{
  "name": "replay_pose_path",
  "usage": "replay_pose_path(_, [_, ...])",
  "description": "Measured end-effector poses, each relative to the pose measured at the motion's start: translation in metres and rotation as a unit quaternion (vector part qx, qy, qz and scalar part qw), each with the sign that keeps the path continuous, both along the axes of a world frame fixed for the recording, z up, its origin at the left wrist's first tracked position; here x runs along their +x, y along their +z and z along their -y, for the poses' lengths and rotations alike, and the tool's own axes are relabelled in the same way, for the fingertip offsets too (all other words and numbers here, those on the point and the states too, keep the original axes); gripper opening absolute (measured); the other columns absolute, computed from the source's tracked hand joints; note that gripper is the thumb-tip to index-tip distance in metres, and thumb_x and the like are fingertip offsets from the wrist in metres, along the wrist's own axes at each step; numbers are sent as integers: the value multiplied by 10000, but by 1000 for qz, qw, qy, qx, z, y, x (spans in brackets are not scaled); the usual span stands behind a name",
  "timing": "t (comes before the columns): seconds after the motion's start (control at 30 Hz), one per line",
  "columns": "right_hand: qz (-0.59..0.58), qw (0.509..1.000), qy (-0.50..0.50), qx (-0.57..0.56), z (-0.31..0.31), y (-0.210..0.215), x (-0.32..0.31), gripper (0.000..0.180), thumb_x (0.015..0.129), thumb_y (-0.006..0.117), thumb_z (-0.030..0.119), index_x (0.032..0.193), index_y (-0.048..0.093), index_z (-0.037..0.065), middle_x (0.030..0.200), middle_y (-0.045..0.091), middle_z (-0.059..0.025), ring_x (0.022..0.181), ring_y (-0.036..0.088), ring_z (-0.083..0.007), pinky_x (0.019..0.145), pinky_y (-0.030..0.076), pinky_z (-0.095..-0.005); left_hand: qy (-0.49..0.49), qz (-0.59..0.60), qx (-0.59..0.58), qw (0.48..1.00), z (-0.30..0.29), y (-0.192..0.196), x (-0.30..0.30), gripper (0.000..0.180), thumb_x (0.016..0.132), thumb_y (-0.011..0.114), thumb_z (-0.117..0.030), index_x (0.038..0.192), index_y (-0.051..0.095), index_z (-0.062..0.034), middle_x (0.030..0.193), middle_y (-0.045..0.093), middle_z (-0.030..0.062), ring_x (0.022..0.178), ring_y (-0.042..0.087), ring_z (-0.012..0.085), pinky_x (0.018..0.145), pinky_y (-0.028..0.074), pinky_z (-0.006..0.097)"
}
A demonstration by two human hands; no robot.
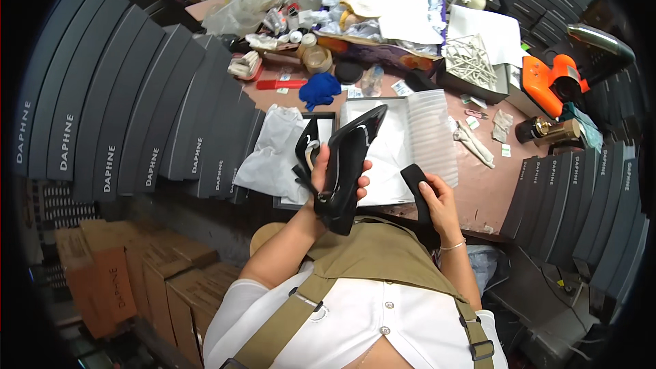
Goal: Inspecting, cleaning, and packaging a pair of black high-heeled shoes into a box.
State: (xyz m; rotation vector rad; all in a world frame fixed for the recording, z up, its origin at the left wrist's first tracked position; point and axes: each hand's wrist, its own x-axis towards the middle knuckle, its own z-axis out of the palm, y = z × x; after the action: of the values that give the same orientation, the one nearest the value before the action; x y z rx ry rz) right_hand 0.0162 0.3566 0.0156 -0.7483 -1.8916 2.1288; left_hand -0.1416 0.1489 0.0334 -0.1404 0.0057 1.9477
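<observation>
My left hand [319, 169] is wrapped around a glossy black pointed-toe shoe [350, 157], its toe tilted up and to the right. Behind that wrist, another black shoe [307, 138] lies partly hidden over an open shoebox [326, 123] beside white tissue paper [273, 154]. In my right hand [443, 208] is a soft-looking black strip [418, 188], gripped between thumb and fingers, its lower end hanging toward my apron. Under the held shoe sits a paper-lined box [393, 195]; ribbed translucent wrap [432, 133] covers its right side.
Stacked grey shoeboxes [102, 96] rise at left, with more boxes [581, 198] at right. A blue cloth [319, 91], a red tool [281, 85], a tray of white sticks [471, 61] and an orange heat gun [547, 85] lie on the far table. Cartons [150, 266] stand lower left.
</observation>
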Motion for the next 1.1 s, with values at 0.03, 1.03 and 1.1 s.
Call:
replay_pose_path(0.03, [1,1000,12,19,0,0,5,233,920,604,113,1088,615,-47,942,581,-23,818,528,-84,743,434,-218,28,-9,-27,999,-7,3,1,759,894,474,-628,1304,446,10,1110,588,209,857,626,305,706,585,416])
replay_pose_path(1.03, [-80,978,6,191,-14,81,-10,240,901,589,69,1117,612,-32,1026,595,-126,916,578,-178,813,455,-277,84,-243,-374,891,-30,24,-21,523,909,520,-570,1071,583,-77,832,634,54,716,644,151,600,539,273])
replay_pose_path(1.1, [-94,977,-7,190,-16,78,-17,257,909,604,92,1132,607,-35,1038,592,-103,915,570,-159,814,446,-260,73,-247,-378,889,-35,32,-14,454,951,493,-492,1120,571,-78,908,623,22,775,626,114,663,526,257])
